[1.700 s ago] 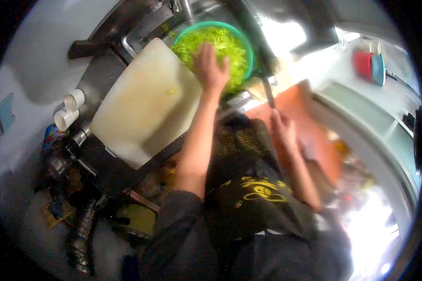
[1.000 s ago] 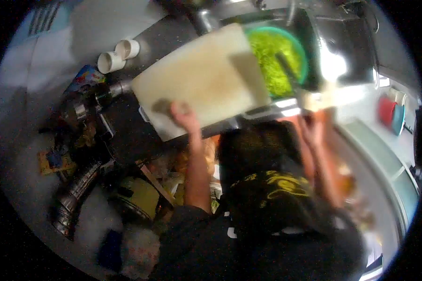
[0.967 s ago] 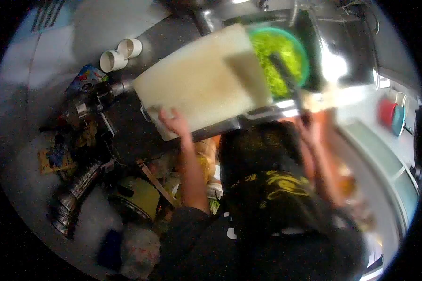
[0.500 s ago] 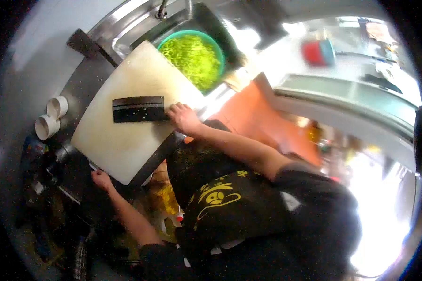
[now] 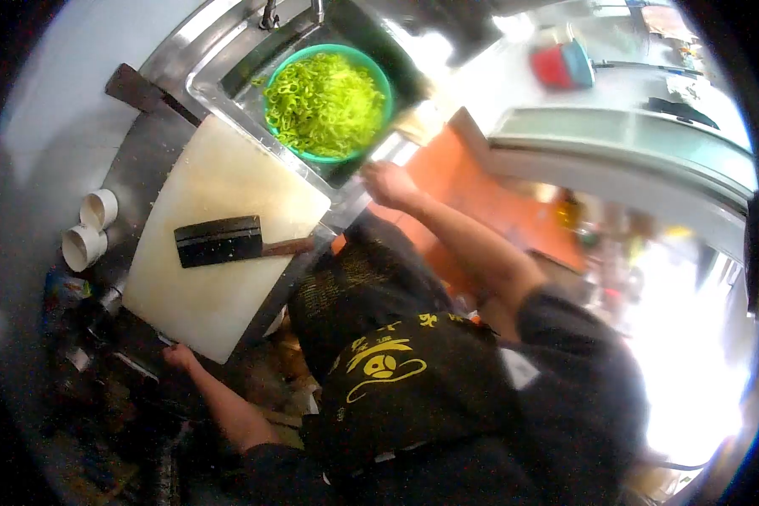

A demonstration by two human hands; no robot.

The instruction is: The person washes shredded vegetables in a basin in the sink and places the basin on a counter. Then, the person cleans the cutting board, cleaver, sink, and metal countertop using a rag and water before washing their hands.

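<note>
A cleaver (image 5: 219,242) with a dark, speckled blade and a wooden handle (image 5: 287,247) lies flat on the white cutting board (image 5: 202,312). My right hand (image 5: 388,183) is off the cleaver, over the sink's near edge, its fingers loosely bent and nothing visible in them. Close by is a green basin (image 5: 388,110) heaped with sliced green vegetable (image 5: 325,105), possibly peppers. My left hand (image 5: 178,357) is closed at the board's lower corner, beside a thin pale strip; what it grips is too small to make out.
The basin stands in a metal sink (image 5: 207,80) with a tap (image 5: 269,15). A dark flat-bladed tool (image 5: 143,88) lies behind the board. Two white cups (image 5: 84,246) lie to the left. An orange floor (image 5: 510,211) and a shelf edge (image 5: 616,164) are on the right.
My right hand has let go of the cleaver handle and moved up and right toward the sink. The cleaver stays on the board. The view has shifted, and my left hand remains by the board's corner.
</note>
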